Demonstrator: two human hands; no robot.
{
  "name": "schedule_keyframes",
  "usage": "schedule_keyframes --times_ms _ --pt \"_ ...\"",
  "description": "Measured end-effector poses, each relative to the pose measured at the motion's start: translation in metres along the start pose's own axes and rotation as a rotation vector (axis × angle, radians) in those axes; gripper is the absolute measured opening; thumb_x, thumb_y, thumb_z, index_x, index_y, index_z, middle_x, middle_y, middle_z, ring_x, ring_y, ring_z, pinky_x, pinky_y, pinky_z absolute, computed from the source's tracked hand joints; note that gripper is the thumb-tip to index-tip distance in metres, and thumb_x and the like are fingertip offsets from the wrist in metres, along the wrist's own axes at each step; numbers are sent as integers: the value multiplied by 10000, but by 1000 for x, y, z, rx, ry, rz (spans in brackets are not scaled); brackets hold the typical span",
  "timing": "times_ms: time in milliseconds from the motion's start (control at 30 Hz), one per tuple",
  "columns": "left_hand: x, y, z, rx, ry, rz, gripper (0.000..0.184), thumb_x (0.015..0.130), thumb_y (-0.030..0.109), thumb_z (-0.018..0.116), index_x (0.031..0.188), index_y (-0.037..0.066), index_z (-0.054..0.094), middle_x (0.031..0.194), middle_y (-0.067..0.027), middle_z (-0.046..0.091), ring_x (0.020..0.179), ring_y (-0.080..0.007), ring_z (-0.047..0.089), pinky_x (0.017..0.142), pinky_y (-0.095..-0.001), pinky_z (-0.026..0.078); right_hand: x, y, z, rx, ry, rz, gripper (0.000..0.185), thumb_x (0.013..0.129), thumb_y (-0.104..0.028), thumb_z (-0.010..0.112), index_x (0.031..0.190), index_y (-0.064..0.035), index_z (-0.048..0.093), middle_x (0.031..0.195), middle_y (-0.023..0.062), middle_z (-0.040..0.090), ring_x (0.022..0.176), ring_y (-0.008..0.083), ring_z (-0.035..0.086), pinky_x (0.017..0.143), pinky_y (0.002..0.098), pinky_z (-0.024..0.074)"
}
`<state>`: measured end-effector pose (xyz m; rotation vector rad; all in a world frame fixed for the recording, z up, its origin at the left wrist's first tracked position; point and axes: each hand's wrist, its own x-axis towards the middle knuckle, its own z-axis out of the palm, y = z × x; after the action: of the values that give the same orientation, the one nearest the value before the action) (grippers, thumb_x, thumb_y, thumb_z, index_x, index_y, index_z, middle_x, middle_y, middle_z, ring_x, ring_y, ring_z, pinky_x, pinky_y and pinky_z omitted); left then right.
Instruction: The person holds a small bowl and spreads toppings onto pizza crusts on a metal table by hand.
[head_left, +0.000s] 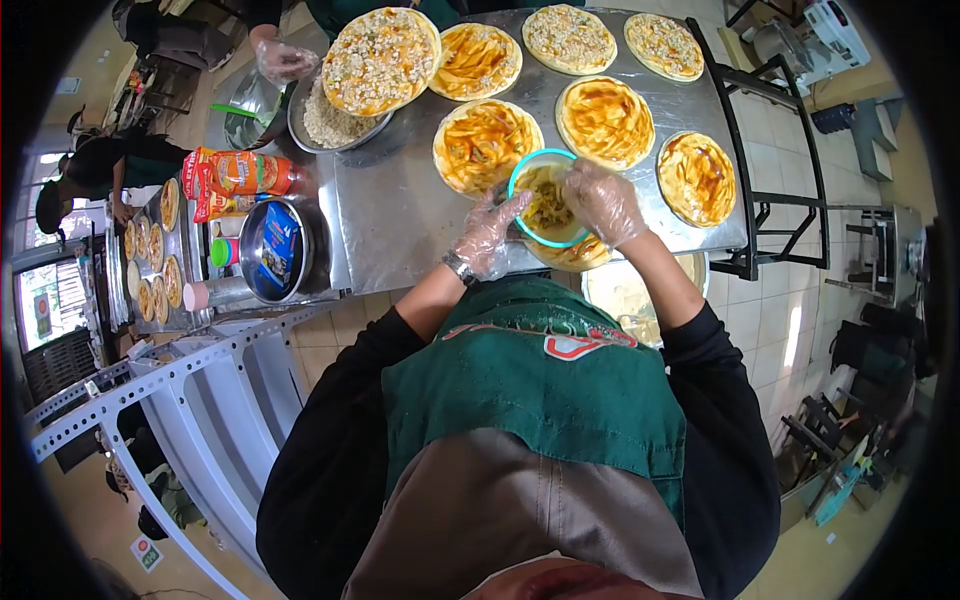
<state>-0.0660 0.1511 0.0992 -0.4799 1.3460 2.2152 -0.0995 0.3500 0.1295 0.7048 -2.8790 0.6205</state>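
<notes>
Left fingers against bowl; right bunched

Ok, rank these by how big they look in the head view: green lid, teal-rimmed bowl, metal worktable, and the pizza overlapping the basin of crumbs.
Largest to smallest:
1. Metal worktable
2. Pizza, though being nearer the camera may enlarge it
3. Teal-rimmed bowl
4. Green lid

a shiny stainless-steel table carries several flat dough rounds smeared with orange-brown sauce, plus two crumb-topped rounds along its far side. toward the left sit a metal bowl of pale crumbs, red-orange plastic packets and a steel basin.
</notes>
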Motion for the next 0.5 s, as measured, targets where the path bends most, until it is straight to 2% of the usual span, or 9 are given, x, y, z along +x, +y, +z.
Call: schedule_keyframes --times_ms 100,167,300,367,433,500 --pt "5 -12 -2 -7 -17 23 681 821 268 748 1370 61 403 1188 -104 587 1047 -210 598 844 -400 534 -10 -8 0 36 -71 -49 172 761 -169 677 927 -124 668 915 55 576 823 258 635 653 380 536" --pt "-2 -13 4 -23 -15 -44 683 815 266 755 1370 64 412 1202 -104 574 1072 -210 579 867 -405 514 -16 -14 10 -133 -151 -22 184 743 -192 681 913 -125 660 907 53 556 828 262 630 656 388 531" --pt "-8 -19 8 -86 -88 -45 693 813 270 754 1362 57 389 1216 -108 555 1048 -220 598 827 -400 556 -25 -12 13 -112 -134 16 134 734 -185 663 829 -91 661 906 87 574 819 269 637 671 391 530" --pt "-6 -23 6 -70 -110 -34 690 814 273 752 1355 56 383 1213 -109 556 1044 -223 604 804 -400 573 -29 -10 -1 -36 -128 48 121 750 -187 656 825 -92 653 897 85 590 798 285 638 681 394 526" --pt "-7 -22 9 -19 -105 -52 644 848 311 710 1345 43 399 1202 -117 574 1045 -220 613 857 -385 549 -34 -6 -11 102 -103 122 128 764 -202 655 817 -86 645 868 90 616 788 306 634 677 408 517" --pt "-6 -23 9 7 -108 -42 655 841 322 716 1342 42 402 1201 -116 575 1036 -217 617 851 -384 551 -37 8 -12 191 -123 136 148 783 -186 679 849 -54 665 843 113 648 766 276 647 682 375 519"
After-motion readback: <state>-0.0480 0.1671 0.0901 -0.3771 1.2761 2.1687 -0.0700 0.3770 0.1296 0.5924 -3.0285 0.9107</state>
